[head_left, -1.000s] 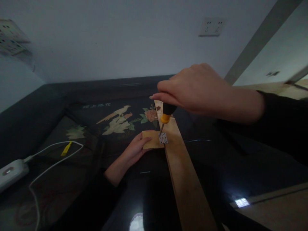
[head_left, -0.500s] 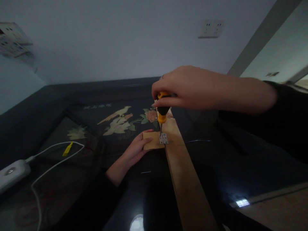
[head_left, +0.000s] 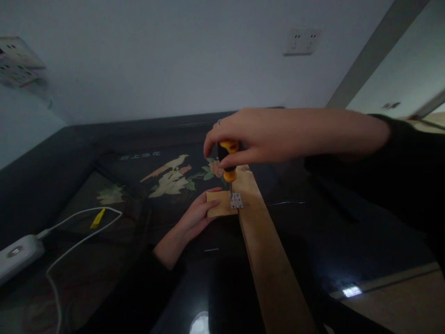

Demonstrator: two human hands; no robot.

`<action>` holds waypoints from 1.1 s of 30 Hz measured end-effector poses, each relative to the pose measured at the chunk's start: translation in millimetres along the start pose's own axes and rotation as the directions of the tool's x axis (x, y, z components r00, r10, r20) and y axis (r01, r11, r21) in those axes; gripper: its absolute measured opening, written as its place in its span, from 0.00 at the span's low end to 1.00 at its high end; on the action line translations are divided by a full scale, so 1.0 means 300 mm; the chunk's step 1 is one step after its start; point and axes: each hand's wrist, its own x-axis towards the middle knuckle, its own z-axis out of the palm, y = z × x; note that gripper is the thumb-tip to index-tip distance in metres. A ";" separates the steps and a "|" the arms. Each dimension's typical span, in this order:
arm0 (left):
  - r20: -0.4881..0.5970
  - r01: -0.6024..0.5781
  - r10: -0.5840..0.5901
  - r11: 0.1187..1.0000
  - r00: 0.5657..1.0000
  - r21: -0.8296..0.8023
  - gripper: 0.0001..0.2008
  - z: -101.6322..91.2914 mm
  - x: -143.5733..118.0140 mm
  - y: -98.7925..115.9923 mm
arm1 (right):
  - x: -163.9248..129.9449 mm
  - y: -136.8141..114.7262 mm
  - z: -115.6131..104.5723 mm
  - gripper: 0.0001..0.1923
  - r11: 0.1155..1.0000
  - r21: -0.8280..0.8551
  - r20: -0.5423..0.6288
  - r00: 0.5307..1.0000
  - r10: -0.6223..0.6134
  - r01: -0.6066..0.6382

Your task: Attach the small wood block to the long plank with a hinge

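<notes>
My right hand (head_left: 239, 137) is closed round the yellow and black handle of a screwdriver (head_left: 230, 175), which stands nearly upright. Its tip meets the upper left part of a small silver hinge (head_left: 237, 200). One leaf of the hinge lies on a small wooden block (head_left: 217, 209), the other on a long wooden board (head_left: 266, 246). With thumb on top, my left hand (head_left: 200, 213) grips the block from its left side, against the board's edge. Whether a screw sits under the tip is too small to tell.
A thin metal piece (head_left: 211, 250) lies on the dark glossy tabletop (head_left: 181, 278). At left is a white power strip (head_left: 21, 253) with a white cable (head_left: 81, 239) and yellow tag (head_left: 98, 218). Behind rises a wall with a socket plate (head_left: 301, 41).
My right hand has shifted left and slightly down, its fingers turned round the handle. The screwdriver stands a little more upright. My left hand, the block and the board keep their places.
</notes>
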 end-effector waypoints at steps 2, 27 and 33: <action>-0.009 -0.005 0.006 1.000 1.000 0.001 0.23 0.003 -0.002 0.000 | 0.011 -0.016 0.021 0.15 0.990 -0.096 -0.082 0.992 0.092 -0.099; -0.003 -0.270 0.301 0.859 0.954 0.434 0.48 -0.002 0.013 -0.022 | 0.047 0.016 0.053 0.22 0.992 -0.074 -0.129 0.987 0.092 -0.102; 0.297 -0.473 0.448 0.356 0.843 0.806 0.47 -0.036 0.021 -0.038 | 0.052 0.033 0.047 0.12 0.997 0.081 -0.085 0.996 -0.011 0.018</action>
